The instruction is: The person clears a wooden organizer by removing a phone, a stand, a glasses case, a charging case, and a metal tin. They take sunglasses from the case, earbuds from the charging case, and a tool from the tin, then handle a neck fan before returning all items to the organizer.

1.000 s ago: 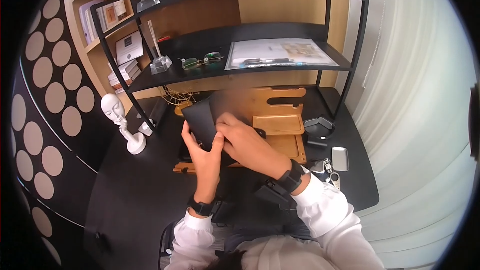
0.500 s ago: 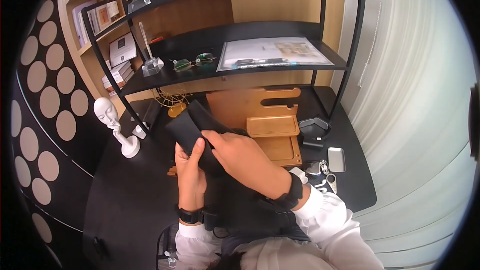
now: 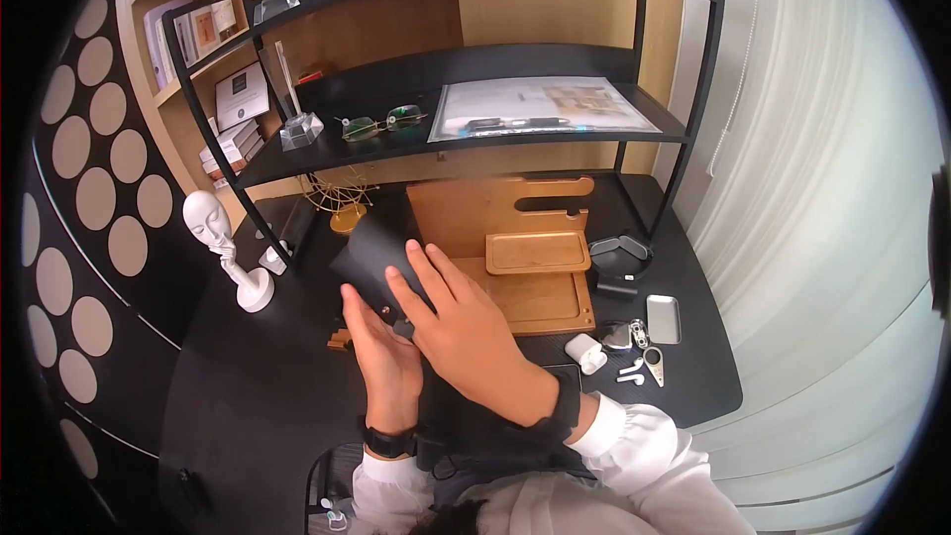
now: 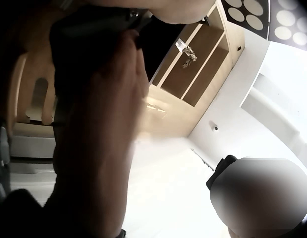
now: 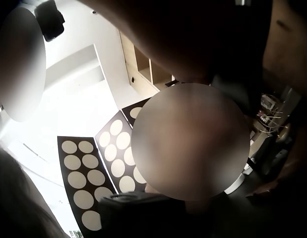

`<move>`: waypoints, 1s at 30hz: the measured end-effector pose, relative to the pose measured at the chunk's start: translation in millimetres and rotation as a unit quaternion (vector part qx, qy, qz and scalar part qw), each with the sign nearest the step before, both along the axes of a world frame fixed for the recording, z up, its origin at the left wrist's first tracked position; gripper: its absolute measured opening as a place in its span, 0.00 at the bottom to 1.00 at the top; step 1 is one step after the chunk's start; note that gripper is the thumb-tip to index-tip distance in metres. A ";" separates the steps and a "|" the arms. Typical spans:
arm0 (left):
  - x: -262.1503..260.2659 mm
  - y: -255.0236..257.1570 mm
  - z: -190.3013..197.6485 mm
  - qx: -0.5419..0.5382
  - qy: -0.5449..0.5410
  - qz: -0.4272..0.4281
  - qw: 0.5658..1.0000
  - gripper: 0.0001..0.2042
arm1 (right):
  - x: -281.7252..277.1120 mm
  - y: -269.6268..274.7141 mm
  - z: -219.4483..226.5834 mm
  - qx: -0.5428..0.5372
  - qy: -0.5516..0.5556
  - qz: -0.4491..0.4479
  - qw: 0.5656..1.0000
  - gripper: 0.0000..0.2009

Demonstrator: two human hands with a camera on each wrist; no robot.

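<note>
A black folded case with a small round stud is held tilted above the desk in the head view. My left hand holds its lower left part from below, one finger straight along the edge; the rest of that grip is mostly hidden. My right hand lies over the case's right side, its fingers straight and spread, touching it. In the left wrist view the dark case is at the top beside my left hand. The right wrist view is too dark and blurred to make out the hold.
Behind the hands stands a wooden organizer. To its right lie headphones, an earbud case, loose earbuds and a metal tray. A white figurine stands left; a black shelf spans above the desk.
My right hand has gone from pinching the case's edge to lying on it with straight, spread fingers. The case has shifted left and down from a second ago, and its upper flap has folded over.
</note>
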State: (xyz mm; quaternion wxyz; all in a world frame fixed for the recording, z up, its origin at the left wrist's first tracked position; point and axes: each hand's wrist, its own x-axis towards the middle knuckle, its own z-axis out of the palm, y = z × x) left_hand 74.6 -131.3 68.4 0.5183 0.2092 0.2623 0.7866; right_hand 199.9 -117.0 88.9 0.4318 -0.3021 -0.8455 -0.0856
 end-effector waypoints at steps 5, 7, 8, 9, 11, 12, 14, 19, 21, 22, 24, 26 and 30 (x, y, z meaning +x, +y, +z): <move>13.0 -8.3 7.7 -0.017 0.106 0.045 0.993 0.18 | -8.2 -10.0 -8.7 0.020 0.031 -0.055 0.998 0.29; 7.4 -8.7 4.1 0.000 0.097 0.025 0.995 0.19 | -6.3 -19.3 -2.8 -0.009 0.054 -0.034 0.998 0.24; 3.1 -9.2 4.6 0.010 0.138 0.021 0.990 0.19 | -3.3 -21.1 0.3 -0.049 0.082 -0.001 0.995 0.21; -0.7 -8.6 7.2 0.018 0.179 0.018 0.983 0.19 | 2.8 -20.1 5.5 -0.092 0.109 0.033 0.989 0.18; -7.4 -7.3 9.7 0.024 0.244 0.018 0.969 0.22 | 15.1 -18.8 24.7 -0.210 0.199 0.081 0.954 0.10; -2.8 -9.7 14.0 0.037 0.272 0.061 0.960 0.28 | 20.8 -13.6 30.9 -0.289 0.290 0.175 0.895 0.10; 4.4 -17.7 26.7 0.038 0.411 0.177 0.894 0.36 | 33.3 -7.7 33.6 -0.416 0.331 0.271 0.802 0.13; 5.5 -18.4 26.5 0.091 0.412 0.080 0.903 0.34 | 34.2 -12.8 29.2 -0.391 0.299 0.299 0.818 0.22; 16.8 -20.3 31.3 0.087 0.353 0.041 0.931 0.36 | 35.9 -13.6 29.1 -0.386 0.297 0.279 0.828 0.20; 17.6 -17.4 26.9 0.106 0.382 0.052 0.916 0.38 | 39.4 -13.4 30.2 -0.379 0.270 0.246 0.850 0.19; 18.3 -11.0 16.9 0.148 0.441 0.071 0.882 0.43 | 40.4 -12.0 29.1 -0.354 0.240 0.188 0.884 0.15; 18.6 -9.8 15.4 0.137 0.421 0.037 0.896 0.47 | 40.2 -9.4 25.3 -0.321 0.232 0.139 0.908 0.11; 21.0 -13.1 19.5 0.107 0.409 -0.007 0.906 0.46 | 44.4 -1.0 24.6 -0.238 0.184 0.135 0.944 0.08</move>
